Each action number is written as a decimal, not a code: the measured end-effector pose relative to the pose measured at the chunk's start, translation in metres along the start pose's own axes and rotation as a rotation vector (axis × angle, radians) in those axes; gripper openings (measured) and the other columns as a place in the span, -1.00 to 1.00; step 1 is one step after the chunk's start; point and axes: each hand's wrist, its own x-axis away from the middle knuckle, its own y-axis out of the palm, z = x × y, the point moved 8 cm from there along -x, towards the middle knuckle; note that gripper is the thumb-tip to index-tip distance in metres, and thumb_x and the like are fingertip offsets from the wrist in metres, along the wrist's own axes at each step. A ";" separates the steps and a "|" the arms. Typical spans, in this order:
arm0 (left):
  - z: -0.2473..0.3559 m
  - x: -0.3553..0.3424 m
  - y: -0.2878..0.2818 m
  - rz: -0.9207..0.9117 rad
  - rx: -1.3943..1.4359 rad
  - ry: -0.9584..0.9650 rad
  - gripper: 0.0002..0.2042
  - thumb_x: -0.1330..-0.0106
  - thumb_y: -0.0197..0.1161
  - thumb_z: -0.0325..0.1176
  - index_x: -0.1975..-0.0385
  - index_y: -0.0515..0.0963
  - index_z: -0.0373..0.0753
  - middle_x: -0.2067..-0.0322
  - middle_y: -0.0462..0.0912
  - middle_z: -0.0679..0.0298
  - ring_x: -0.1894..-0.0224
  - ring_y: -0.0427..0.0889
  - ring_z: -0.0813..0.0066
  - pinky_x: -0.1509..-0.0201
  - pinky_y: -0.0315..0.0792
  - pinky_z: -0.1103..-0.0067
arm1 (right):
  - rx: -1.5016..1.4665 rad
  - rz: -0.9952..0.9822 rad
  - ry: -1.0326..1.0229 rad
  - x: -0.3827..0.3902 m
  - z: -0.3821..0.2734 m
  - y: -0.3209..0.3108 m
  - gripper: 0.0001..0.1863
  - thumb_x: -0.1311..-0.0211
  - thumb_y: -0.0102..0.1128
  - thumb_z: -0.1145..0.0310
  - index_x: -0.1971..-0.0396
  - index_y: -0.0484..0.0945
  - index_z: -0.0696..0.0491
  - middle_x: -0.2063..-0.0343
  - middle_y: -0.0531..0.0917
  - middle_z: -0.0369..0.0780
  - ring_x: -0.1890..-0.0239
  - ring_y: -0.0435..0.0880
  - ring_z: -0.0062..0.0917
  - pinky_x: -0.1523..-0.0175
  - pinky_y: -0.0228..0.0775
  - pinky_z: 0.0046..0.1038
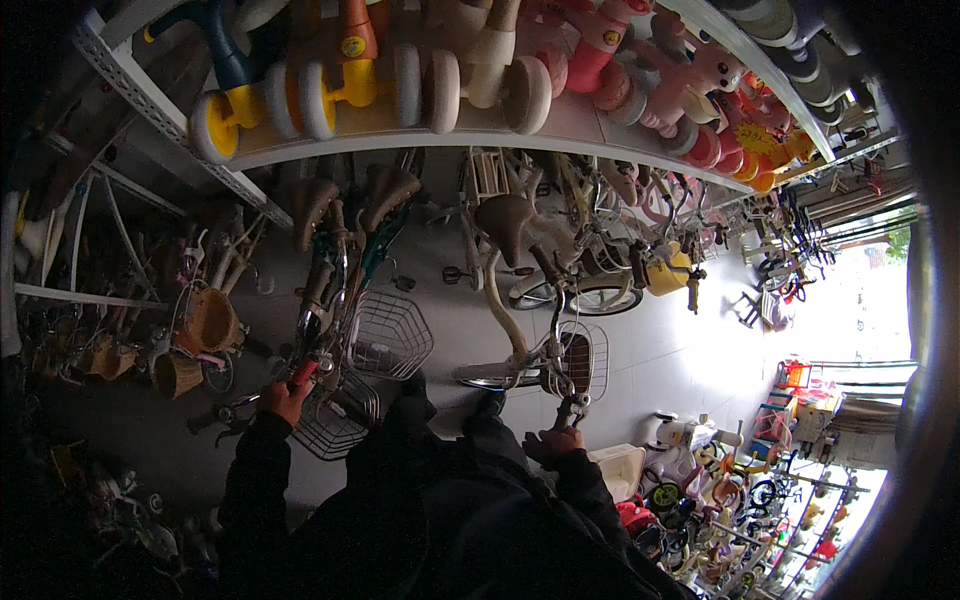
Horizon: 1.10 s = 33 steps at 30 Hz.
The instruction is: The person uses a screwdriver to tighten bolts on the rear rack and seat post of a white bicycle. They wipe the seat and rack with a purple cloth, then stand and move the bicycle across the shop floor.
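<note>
My left hand [284, 400] is closed around a red object [305, 373], whose kind I cannot make out, beside the handlebar of a parked bicycle with a wire basket [335, 418]. To the right stands a cream-framed bicycle [505, 315] with a brown saddle [503, 220] and a wire front basket [588, 362]. My right hand [562, 441] is closed at the near end of its handlebar [572, 408]; the grip is partly hidden by the fingers. Another wire basket [392, 333] sits just beyond the left one, among tightly parked bicycles with brown saddles.
Ahead runs a white shelf [460, 142] loaded with small ride-on toys. More bicycles with wicker baskets [210, 320] crowd the left. Children's bikes and a cream bin [618, 470] stand at the right. Grey tiled floor [665, 340] leads toward a bright doorway [850, 300].
</note>
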 end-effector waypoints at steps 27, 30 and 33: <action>0.196 -0.026 0.014 0.499 0.053 0.584 -0.38 -0.36 0.27 0.31 0.34 0.69 -0.28 0.57 0.61 0.04 0.54 0.58 0.01 0.42 0.41 0.08 | -0.836 0.333 -0.208 -0.119 -0.112 -0.094 -0.78 -0.23 0.34 0.21 0.29 0.76 0.05 0.36 0.79 -0.15 0.27 0.77 -0.26 0.11 0.58 -0.19; 0.211 -0.037 0.007 0.433 0.008 0.529 -0.34 -0.35 0.22 0.35 0.36 0.68 -0.30 0.54 0.63 0.00 0.49 0.63 -0.05 0.41 0.43 0.06 | -0.332 0.591 -0.318 -0.126 -0.141 -0.146 -0.76 -0.23 0.31 0.12 0.33 0.77 -0.03 0.34 0.77 -0.11 0.26 0.75 -0.14 0.16 0.58 -0.15; 0.237 -0.063 -0.009 0.374 -0.114 0.384 -0.30 -0.36 0.18 0.39 0.32 0.67 -0.32 0.52 0.65 -0.03 0.45 0.66 -0.09 0.40 0.45 0.06 | -0.156 0.548 -0.276 -0.150 -0.156 -0.195 -0.70 -0.33 0.25 0.07 0.27 0.81 -0.05 0.31 0.79 -0.10 0.23 0.76 -0.16 0.11 0.58 -0.13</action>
